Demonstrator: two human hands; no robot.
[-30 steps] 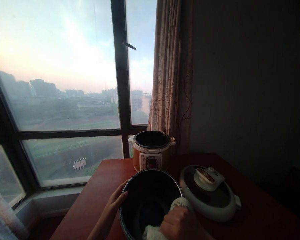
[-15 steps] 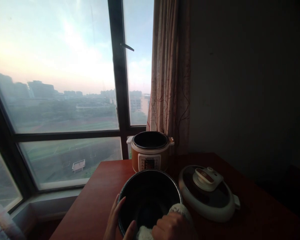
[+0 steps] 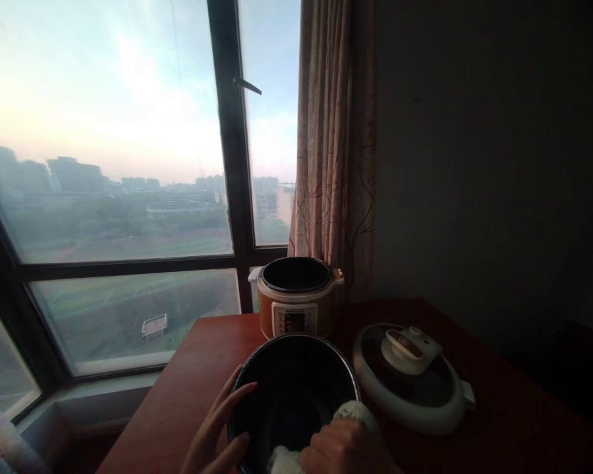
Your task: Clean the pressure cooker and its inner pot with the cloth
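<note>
A black inner pot (image 3: pixel 296 385) is tilted toward me at the bottom of the head view, its dark inside showing. My left hand (image 3: pixel 217 428) grips its left rim, with fingers and thumb reaching over the edge. In my right hand (image 3: pixel 338 447) is a bunched white cloth (image 3: pixel 356 413), the fingers closed round it at the pot's lower right. Part of the cloth lies against the pot's inner wall; the rest bulges above my knuckles over the right rim. The bottom of the frame cuts off both wrists and the pot's near side.
Behind the pot stands an electric pressure cooker body (image 3: pixel 271 299), lidless, with a front control panel. Its white lid (image 3: pixel 437 418) lies on the red-brown table (image 3: pixel 178 395) to the right. A window (image 3: pixel 128 197) and a curtain (image 3: pixel 326 131) rise beyond the table.
My left hand has shifted left on the rim, and its fingers are placed differently over the edge. My right hand and the cloth stay almost where they were. The view has shifted slightly.
</note>
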